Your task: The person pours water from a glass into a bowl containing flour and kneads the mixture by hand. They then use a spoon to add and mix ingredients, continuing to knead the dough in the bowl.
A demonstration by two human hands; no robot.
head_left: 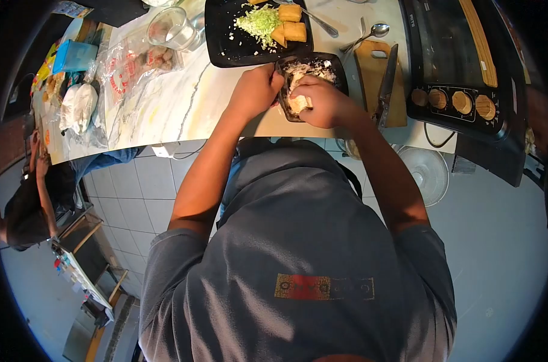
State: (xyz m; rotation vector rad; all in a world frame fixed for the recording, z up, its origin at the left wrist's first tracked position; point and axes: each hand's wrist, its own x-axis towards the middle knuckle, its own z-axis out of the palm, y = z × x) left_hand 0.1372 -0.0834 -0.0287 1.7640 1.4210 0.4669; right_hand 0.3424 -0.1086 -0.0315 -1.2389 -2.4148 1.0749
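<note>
While L hand [257, 90] is clamped on the L rim of the small blk bowl [341, 71], R hand [323, 104] is over it, fingers bent against pale food [299, 105] inside; whether they pinch it, can't tell, view blocked. Bowl is nr the front edge of the counter [147, 120], just beside lg blk plate [224, 47] w/ green shreds [259, 26] & golden pcs [295, 31]. Knife [387, 78] lies on cutting bd [369, 66], R of bowl.
</note>
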